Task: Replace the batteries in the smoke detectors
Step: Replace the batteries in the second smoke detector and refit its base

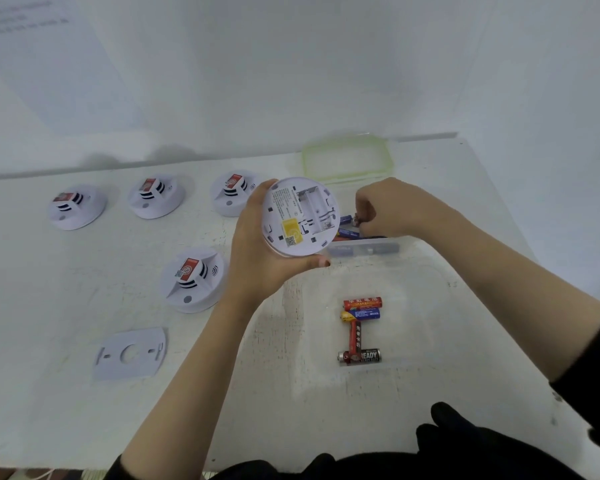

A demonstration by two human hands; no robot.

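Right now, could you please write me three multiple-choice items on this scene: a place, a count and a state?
1. Where is the flat white mounting plate? A on the white table, beside the left forearm; B in a box; C atop a detector.
2. How many round white smoke detectors rest on the table? A two; B four; C six.
3. The battery bay of the upturned white detector in the left hand is: A empty; B full; C lidded.
Key: A, it lies on the tabletop; B, three in a row, one nearer; A, bare slots show.
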